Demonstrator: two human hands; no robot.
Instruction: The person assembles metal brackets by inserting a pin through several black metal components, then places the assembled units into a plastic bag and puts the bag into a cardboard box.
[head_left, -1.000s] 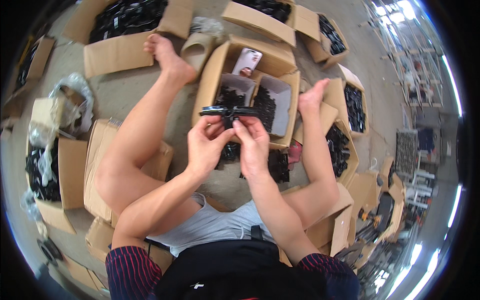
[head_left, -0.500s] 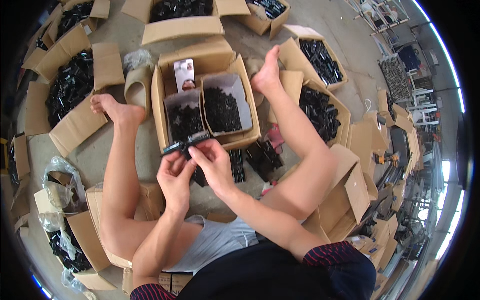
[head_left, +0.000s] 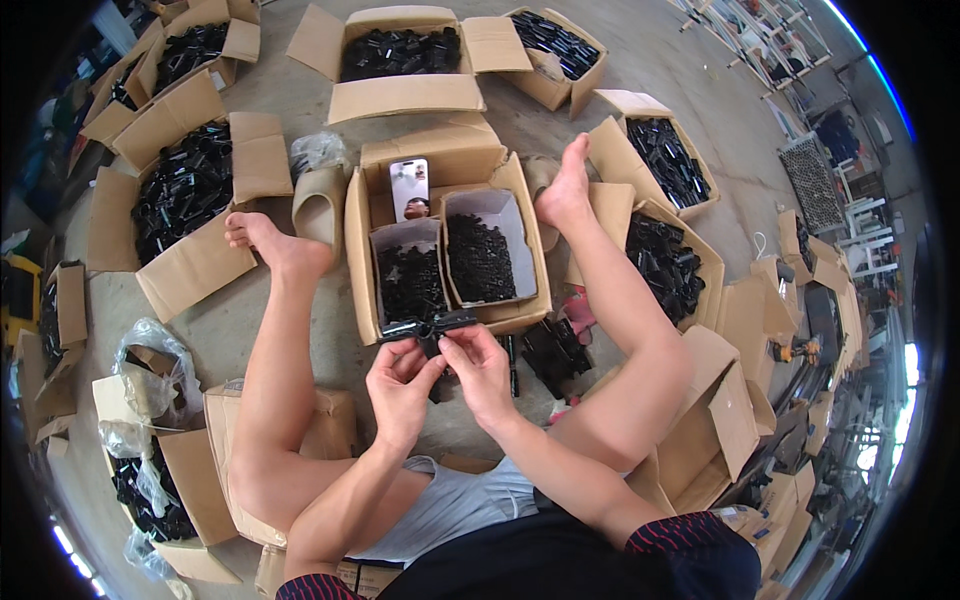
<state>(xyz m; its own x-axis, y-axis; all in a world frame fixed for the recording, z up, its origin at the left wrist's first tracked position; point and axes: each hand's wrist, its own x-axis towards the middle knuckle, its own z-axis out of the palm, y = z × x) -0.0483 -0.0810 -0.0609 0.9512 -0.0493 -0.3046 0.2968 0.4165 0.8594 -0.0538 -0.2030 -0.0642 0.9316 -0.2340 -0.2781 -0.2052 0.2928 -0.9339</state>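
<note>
Both my hands grip a black plastic part [head_left: 431, 327] with arms spreading to either side, just over the near edge of an opened cardboard box [head_left: 362, 285]. My left hand [head_left: 400, 388] pinches it from the left, thumb and fingers together. From the right, my right hand [head_left: 478, 378] has its thumb and fingertips closed on the same part. Inside the box stand two smaller grey-walled boxes, the left one [head_left: 408, 236] and the right one [head_left: 522, 262], both holding small black pieces. A phone [head_left: 409, 188] with a lit screen leans behind them. My fingers partly hide the part.
Several cardboard boxes full of black parts surround me, including one at the left [head_left: 184, 188], one at the back [head_left: 402, 55] and one at the right [head_left: 664, 268]. More black pieces [head_left: 553, 352] lie between my legs. A beige slipper [head_left: 318, 213] sits beside my left foot.
The whole scene has shifted right and down in the picture. Both hands keep hold of the black part, which now lies more level and slightly farther right along the box edge.
</note>
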